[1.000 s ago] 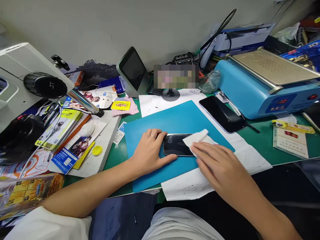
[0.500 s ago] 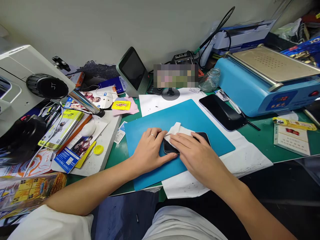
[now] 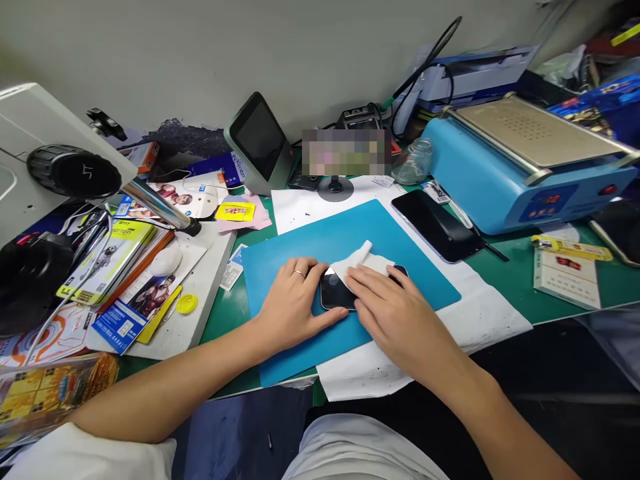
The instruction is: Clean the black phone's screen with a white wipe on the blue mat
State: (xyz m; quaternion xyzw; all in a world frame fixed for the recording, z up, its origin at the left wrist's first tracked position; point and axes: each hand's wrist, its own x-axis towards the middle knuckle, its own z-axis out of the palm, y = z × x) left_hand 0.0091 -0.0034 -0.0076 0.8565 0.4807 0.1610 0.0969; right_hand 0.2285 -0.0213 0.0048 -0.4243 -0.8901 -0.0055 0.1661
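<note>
Right hand (image 3: 400, 315) has a white wipe (image 3: 375, 262) held under flattish, bunched fingers on the phone (image 3: 336, 293), mid-frame; left hand (image 3: 290, 303), half curled, grips its left end between thumb and fingers. Wipe's slid rightward since half a second ago, baring more screen, so probably mid-wipe imo.

On the right of the bench (image 3: 517, 277) my feed gives me a blue machine (image 3: 465, 173) with a glass jar (image 3: 414, 162) beside it and a yellow lighter (image 3: 573, 248) lying on a white box (image 3: 567, 280). Further left I make out a dark-screened display (image 3: 260, 139) and a yellow packet (image 3: 235, 212) on pink paper (image 3: 259, 204).
</note>
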